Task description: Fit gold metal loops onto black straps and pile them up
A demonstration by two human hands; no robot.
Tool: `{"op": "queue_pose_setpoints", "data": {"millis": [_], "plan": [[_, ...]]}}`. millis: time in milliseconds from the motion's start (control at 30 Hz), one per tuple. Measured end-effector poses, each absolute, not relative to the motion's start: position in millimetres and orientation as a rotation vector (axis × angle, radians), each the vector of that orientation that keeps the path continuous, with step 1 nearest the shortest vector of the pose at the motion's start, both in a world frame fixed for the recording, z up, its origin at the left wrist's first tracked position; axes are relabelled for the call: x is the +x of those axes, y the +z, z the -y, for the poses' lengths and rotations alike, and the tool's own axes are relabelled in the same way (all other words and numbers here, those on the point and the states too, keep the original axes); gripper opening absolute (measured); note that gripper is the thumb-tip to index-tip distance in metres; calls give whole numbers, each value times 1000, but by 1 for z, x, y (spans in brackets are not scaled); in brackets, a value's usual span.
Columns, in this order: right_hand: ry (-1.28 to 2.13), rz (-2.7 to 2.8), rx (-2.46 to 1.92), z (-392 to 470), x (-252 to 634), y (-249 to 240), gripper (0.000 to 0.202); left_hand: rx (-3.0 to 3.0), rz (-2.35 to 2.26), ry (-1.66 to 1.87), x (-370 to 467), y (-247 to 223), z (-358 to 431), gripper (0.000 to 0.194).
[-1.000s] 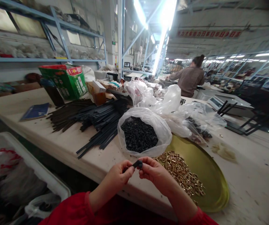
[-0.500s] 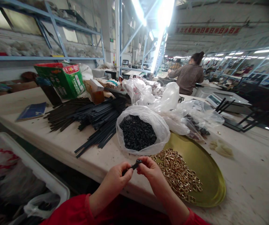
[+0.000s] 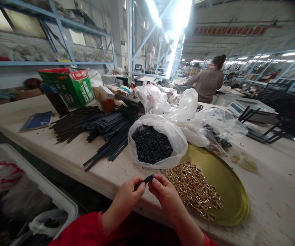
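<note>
Head view: we find both grips pinched on one short dark strip [image 3: 145, 179], held up just in front of the tabletop's bags and tray. The left hand [image 3: 129, 192] nips its body between thumb and fingers; the right hand [image 3: 164, 191] pinches near the far end, where a small rounded tip pokes out. How hard the right fingers press, we cannot tell.

A second ago that end looked thicker and bulkier between the fingers; now we see a slimmer line, and the right fingers have curled more closely about it. We take this to mean the handling of this single piece is still under way, since it has been neither let go nor set down.

Just beyond the hands, the white plastic bag [image 3: 179, 138] stands open, full of small black pieces [image 3: 152, 145]. Next to it, the gold-coloured tray [image 3: 233, 194] keeps its heap of metal buckles [image 3: 195, 188], unshifted as far as we can see. Further left, long dark strips [image 3: 108, 124] lie fanned across the tabletop [image 3: 272, 177].
</note>
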State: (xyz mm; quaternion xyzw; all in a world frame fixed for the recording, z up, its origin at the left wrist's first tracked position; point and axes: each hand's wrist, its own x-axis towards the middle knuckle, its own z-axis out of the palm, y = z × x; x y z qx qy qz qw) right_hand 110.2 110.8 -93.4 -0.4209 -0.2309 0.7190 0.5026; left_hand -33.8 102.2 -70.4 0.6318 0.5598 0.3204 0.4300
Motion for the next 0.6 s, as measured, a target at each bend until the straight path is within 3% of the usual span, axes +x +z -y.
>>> {"op": "queue_pose_setpoints", "data": {"millis": [233, 367, 600], "plan": [[1417, 1041, -1094, -102, 110, -95, 23, 1631, -1290, 743, -34, -68, -92, 24], [1422, 1037, -1104, -106, 109, -95, 24, 1690, -1335, 692, -34, -68, -98, 25], [1239, 1161, -1261, -123, 114, -118, 26, 1740, -1504, 661, -43, -103, -143, 19]]}}
